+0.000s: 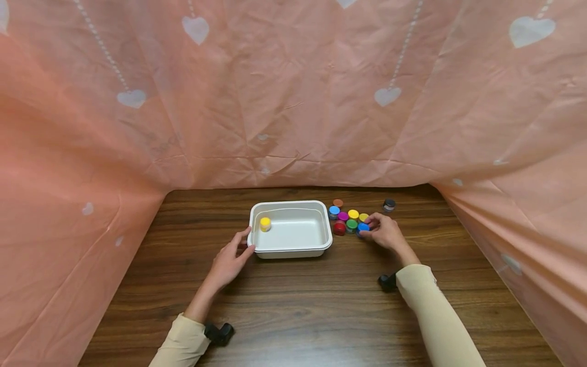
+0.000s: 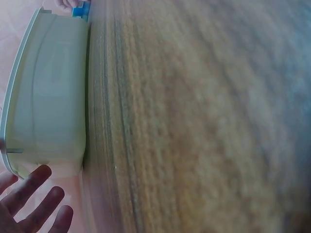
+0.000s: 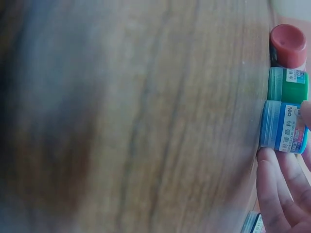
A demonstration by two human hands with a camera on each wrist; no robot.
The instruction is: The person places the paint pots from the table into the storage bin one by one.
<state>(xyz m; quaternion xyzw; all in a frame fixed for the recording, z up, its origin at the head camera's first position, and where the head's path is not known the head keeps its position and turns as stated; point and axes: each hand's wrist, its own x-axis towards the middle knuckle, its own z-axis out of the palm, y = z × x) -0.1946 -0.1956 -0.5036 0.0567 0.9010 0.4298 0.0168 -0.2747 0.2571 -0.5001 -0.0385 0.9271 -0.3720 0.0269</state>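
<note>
A white plastic tray sits on the table, with one yellow-lidded paint jar inside near its left end. My left hand touches the tray's near left corner, fingers spread and fairly straight in the left wrist view. To the right of the tray, my right hand holds a blue paint jar between thumb and fingers, at the edge of a cluster. A green paint jar and a red paint jar stand beside it in the right wrist view.
Several more paint jars fill the cluster, among them a light blue jar, a purple jar and an orange-brown jar. A black-lidded jar stands apart, behind the right hand. A pink curtain hangs around the wooden table.
</note>
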